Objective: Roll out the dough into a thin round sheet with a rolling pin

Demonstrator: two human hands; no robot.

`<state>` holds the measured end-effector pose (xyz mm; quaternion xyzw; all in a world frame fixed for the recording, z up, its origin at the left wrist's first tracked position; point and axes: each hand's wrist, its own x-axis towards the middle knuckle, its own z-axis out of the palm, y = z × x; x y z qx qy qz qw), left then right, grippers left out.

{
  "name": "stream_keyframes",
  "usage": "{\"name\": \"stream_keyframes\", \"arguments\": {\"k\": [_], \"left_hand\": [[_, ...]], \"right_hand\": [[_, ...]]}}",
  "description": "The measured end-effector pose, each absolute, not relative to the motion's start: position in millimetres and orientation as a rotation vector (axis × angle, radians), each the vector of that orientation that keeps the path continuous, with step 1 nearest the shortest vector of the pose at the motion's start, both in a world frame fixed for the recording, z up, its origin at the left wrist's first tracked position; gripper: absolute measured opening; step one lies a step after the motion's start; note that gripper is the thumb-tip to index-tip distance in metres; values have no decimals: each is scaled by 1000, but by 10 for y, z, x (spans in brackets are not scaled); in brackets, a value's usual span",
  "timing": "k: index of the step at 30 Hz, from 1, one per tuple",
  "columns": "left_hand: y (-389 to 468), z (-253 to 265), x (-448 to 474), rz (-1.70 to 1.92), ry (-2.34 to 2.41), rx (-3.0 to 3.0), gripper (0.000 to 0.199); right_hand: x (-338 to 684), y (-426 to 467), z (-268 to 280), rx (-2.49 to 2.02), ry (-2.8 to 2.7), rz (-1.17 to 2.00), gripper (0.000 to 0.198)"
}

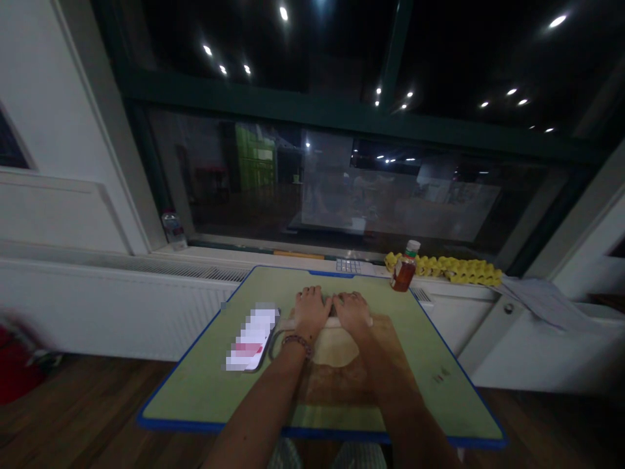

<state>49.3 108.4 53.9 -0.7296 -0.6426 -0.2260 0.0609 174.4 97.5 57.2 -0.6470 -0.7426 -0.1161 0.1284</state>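
Both palms rest on a pale rolling pin (333, 322) that lies crosswise near the far edge of a wooden board (336, 387). My left hand (311, 309), with a beaded bracelet on its wrist, covers the left part of the pin. Over the right part lies my right hand (352, 309); the pin's end shows just past it. The fingers of both hands stretch forward, and the thumbs nearly meet in the middle. A flat, rounded sheet of dough (336, 348) spreads on the board between my forearms. Whatever lies under the palms is hidden.
The board sits on a green table (195, 391) with a blue rim. A lit phone (251, 342) is at the left, a bottle of reddish-brown liquid (403, 270) at the far right corner. Yellow egg cartons (449, 268) and a clear bottle (174, 229) stand along the windowsill.
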Motion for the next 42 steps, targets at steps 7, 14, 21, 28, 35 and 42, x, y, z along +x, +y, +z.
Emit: {"name": "stream_keyframes", "arguments": {"k": [7, 14, 21, 28, 35, 42], "left_hand": [[1243, 540, 488, -723, -1918, -2157, 39], [1349, 552, 490, -739, -1917, -2133, 39], [1395, 554, 492, -747, -1943, -2113, 41], [1438, 564, 492, -719, -1958, -2130, 40], [1461, 586, 497, -692, -1968, -2139, 40], [1527, 562, 503, -671, -1974, -2143, 42]], "right_hand": [[1714, 1112, 591, -1853, -2059, -334, 32], [1679, 1264, 581, -1862, -1946, -308, 45], [1680, 1322, 600, -1894, -1965, -298, 46], [1684, 1343, 615, -1920, -2068, -344, 38], [1702, 1374, 616, -1907, -2180, -400, 36], [1697, 1420, 587, -1900, -2204, -439, 38]]}}
